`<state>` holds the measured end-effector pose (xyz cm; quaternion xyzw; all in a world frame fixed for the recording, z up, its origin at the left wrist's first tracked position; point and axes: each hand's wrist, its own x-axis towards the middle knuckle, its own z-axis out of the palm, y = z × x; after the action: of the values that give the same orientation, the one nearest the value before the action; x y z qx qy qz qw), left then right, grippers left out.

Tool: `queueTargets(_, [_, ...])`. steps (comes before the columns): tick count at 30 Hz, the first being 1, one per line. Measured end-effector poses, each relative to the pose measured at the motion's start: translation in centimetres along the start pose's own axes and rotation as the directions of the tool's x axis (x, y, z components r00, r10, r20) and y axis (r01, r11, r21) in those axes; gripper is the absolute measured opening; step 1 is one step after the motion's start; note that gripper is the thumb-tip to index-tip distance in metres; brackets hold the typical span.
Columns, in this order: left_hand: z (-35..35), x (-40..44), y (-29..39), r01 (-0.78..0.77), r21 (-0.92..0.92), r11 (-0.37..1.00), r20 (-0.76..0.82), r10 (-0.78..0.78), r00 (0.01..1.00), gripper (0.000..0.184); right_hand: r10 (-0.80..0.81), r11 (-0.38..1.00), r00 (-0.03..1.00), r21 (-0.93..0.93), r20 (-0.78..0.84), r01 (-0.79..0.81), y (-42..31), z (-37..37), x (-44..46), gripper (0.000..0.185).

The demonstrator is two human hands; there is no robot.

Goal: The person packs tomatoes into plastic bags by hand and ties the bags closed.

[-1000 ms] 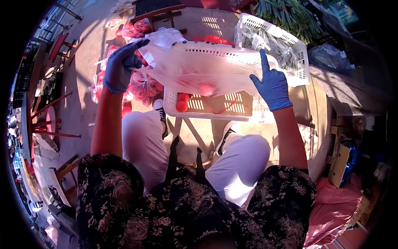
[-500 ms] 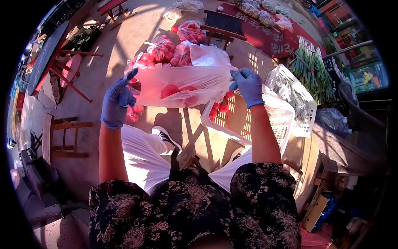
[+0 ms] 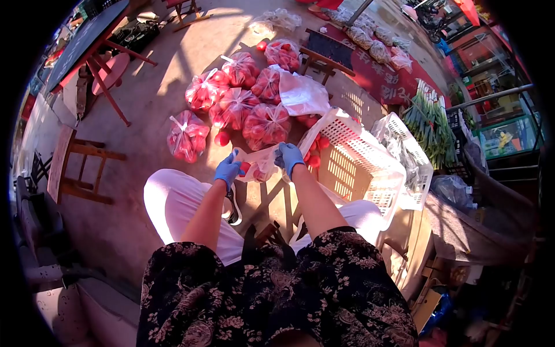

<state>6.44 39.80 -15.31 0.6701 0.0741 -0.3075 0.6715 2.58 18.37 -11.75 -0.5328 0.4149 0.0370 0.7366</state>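
Observation:
My left hand [image 3: 228,169], in a blue glove, is closed on one side of a thin clear plastic bag [image 3: 259,157]. The other side of that bag is gripped by my right hand [image 3: 289,158], gloved in blue too. Both hands are low between my knees, with the bag partly stretched between them. Red tomatoes show at or through the bag; whether they are inside it I cannot tell. Just beyond lie several knotted bags of tomatoes [image 3: 236,107] on the ground, and a loose tomato [image 3: 222,137]. A pile of white plastic bags [image 3: 304,96] rests on the filled ones.
A white slatted crate [image 3: 378,162] stands tilted at my right, with tomatoes [image 3: 315,151] by its near-left side. Behind it are another white crate [image 3: 425,173] and bundled green onions [image 3: 428,127]. A wooden stool [image 3: 87,165] stands left, a low dark bench [image 3: 328,49] ahead.
Both hands have come down and closer together, bringing the bag from a wide stretch at chest height to low near the ground. The view has shifted, showing more of the filled bags.

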Motion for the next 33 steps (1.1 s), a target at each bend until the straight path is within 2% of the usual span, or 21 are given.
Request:
queueTargets(3, [-0.9, 0.2, -2.6, 0.099, 0.030, 0.995, 0.034, -0.100, 0.994, 0.051, 0.040, 0.998, 0.999, -0.046, -0.034, -0.042, 4.3, -1.5, 0.3, 0.014])
queueTargets(5, [-0.5, -0.8, -1.8, 0.124, -0.002, 0.992, 0.022, -0.124, 0.992, 0.053, 0.068, 0.995, 0.996, -0.067, -0.063, -0.072, 5.3, -2.5, -0.4, 0.011])
queueTargets(8, [-0.6, 0.6, -1.4, 0.144, 0.040, 0.989, 0.038, -0.145, 0.989, 0.047, 0.077, 0.985, 0.996, -0.151, -0.049, -0.084, 5.0, -3.7, -0.7, 0.011])
queueTargets(12, [0.4, 0.5, -0.1, 0.077, -0.035, 0.996, -0.053, -0.079, 0.995, 0.039, 0.032, 0.991, 0.999, -0.127, -0.024, -0.035, 3.5, -4.2, 1.2, 0.009])
queueTargets(14, [0.9, 0.6, 0.3, -0.039, -0.094, 0.995, -0.062, 0.033, 0.998, 0.034, -0.082, 0.992, 0.996, -0.097, -0.037, 0.078, 2.0, -3.9, 0.9, 0.011])
queueTargets(15, [1.3, 0.7, 0.8, -0.055, -0.054, 0.997, -0.084, 0.051, 0.995, 0.031, -0.111, 0.983, 0.993, -0.149, -0.039, 0.104, 1.8, -3.8, 0.9, 0.011])
queueTargets(16, [1.9, 0.4, 1.7, -0.069, -0.095, 0.993, -0.092, 0.060, 0.994, 0.032, -0.154, 0.968, 0.987, -0.204, -0.043, 0.142, 1.5, -3.8, 1.7, 0.011])
queueTargets(18, [1.3, 2.0, 0.9, -0.099, -0.056, 0.994, -0.012, 0.098, 0.995, 0.034, -0.244, 0.892, 0.970, -0.396, -0.020, 0.216, 2.8, -4.2, 4.6, 0.015])
queueTargets(21, [1.0, 3.2, -0.3, 0.008, -0.016, 1.000, -0.023, -0.009, 1.000, 0.037, -0.375, 0.558, 0.923, -0.773, 0.090, 0.302, 0.3, -4.5, 3.3, 0.028])
queueTargets(24, [1.9, 4.5, -0.2, 0.042, 0.006, 0.999, 0.021, -0.042, 0.999, 0.038, -0.318, 0.518, 0.926, -0.781, 0.201, 0.348, -2.4, -6.2, 5.6, 0.030])
queueTargets(26, [2.9, 4.6, 0.8, 0.066, -0.038, 0.997, 0.044, -0.065, 0.997, 0.040, -0.233, 0.445, 0.921, -0.808, 0.310, 0.385, -5.8, -8.4, 7.2, 0.027])
queueTargets(28, [3.4, 5.8, 1.3, 0.069, -0.115, 0.991, 0.051, -0.064, 0.997, 0.040, -0.077, 0.732, 0.941, -0.621, 0.331, 0.279, -7.5, -12.0, 9.8, 0.029])
queueTargets(30, [4.3, 6.4, 2.0, 0.083, -0.158, 0.984, 0.020, -0.080, 0.997, 0.042, -0.127, 0.454, 0.934, -0.817, 0.334, 0.354, -7.7, -16.6, 12.8, 0.031])
queueTargets(32, [5.9, 6.3, 2.4, 0.071, -0.196, 0.978, -0.015, -0.075, 0.997, 0.042, -0.029, 0.328, 0.966, -0.910, 0.257, 0.252, -6.8, -20.3, 14.3, 0.035])
queueTargets(33, [6.5, 6.4, 2.3, 0.068, -0.182, 0.981, -0.014, -0.072, 0.997, 0.044, -0.031, 0.309, 0.986, -0.937, 0.162, 0.164, -5.3, -21.7, 15.2, 0.037])
